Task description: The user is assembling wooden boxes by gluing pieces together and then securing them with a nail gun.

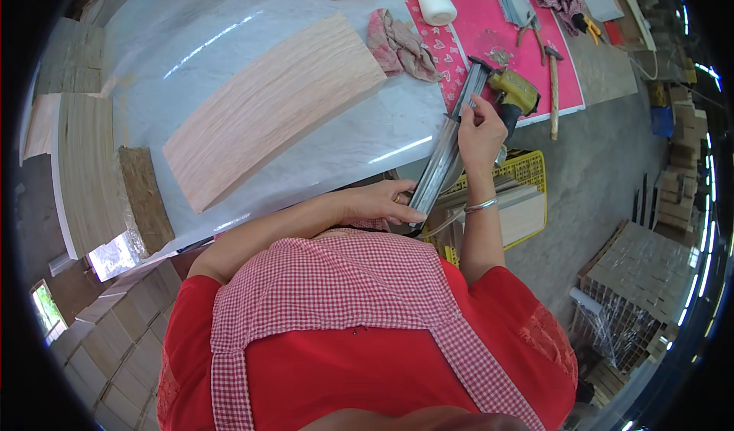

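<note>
A nail gun (520,93) with a yellow body lies over the table's right edge, its long metal magazine (436,169) slanting down toward my body. My left hand (382,201) is closed around the magazine's near end, thumb and fingers on either side. Higher up the magazine, the fingers of my right hand (483,129) are pinched together against it; what lies between them is too small to make out. To the left of both hands, a wide, curved wooden board (279,110) rests on the pale sheet covering the table.
A crumpled cloth (399,46) and a white bottle (436,3) are beyond the board. Pliers (529,29) and a hammer (553,87) lie on the pink mat (489,18). Below the table's right edge, a yellow crate (544,175) holds wooden pieces. Boards (88,171) are stacked at left.
</note>
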Motion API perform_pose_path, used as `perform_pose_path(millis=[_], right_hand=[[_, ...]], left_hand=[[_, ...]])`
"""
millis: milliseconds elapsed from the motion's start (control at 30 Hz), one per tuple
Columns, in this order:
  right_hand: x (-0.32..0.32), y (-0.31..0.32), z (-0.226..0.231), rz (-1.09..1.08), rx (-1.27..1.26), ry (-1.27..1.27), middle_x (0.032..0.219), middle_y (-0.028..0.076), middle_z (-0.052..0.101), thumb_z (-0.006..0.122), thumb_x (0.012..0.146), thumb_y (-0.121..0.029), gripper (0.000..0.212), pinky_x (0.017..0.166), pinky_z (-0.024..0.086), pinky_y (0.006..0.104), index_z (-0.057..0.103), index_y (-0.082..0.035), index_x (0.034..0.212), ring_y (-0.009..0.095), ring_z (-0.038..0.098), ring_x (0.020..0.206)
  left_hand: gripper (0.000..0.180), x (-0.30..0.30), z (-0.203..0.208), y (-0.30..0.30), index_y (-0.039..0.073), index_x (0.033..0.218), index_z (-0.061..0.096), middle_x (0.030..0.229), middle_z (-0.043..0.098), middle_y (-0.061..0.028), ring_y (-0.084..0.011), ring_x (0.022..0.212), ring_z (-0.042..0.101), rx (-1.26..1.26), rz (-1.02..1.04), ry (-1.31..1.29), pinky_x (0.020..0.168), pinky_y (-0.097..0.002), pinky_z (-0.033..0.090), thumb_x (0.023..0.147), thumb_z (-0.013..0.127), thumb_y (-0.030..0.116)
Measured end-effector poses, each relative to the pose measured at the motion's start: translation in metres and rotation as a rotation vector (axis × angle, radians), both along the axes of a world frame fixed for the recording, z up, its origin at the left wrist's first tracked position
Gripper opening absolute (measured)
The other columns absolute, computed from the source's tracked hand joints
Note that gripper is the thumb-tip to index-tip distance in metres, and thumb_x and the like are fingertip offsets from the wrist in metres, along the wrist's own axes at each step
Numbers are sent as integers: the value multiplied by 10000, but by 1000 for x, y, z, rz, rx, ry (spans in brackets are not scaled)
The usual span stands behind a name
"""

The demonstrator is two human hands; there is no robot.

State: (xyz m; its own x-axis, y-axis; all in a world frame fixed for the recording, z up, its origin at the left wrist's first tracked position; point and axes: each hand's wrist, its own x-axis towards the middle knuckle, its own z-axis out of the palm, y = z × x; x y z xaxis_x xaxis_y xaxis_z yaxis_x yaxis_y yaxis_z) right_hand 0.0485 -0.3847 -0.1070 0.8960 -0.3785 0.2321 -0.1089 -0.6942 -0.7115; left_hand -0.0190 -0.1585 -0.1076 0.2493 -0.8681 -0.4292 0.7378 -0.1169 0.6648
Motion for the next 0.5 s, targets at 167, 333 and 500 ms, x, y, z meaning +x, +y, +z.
perform_pose_path(millis=[167,333,500], right_hand=[[4,1,6,29,-75,68,796,184,712,745,872,-102,275,653,534,393,739,40,1107,289,689,660],[4,-1,7,106,-206,58,813,201,677,743,879,-131,278,704,525,451,734,37,1100,362,681,741],[5,-3,8,180,-349,97,913,207,647,699,918,-153,247,752,519,486,728,23,1089,400,670,861]], left_hand=[[698,0,-1,0,28,1482,426,1091,654,-63,-121,967,614,-7,-8,24,793,-292,549,933,771,286],[698,1,-1,-1,34,1487,427,1099,651,-63,-123,974,613,-13,-18,16,793,-293,550,935,770,288],[717,-1,-3,0,36,1505,411,1144,646,-74,-131,1003,609,-6,-24,-4,801,-295,550,938,768,292]])
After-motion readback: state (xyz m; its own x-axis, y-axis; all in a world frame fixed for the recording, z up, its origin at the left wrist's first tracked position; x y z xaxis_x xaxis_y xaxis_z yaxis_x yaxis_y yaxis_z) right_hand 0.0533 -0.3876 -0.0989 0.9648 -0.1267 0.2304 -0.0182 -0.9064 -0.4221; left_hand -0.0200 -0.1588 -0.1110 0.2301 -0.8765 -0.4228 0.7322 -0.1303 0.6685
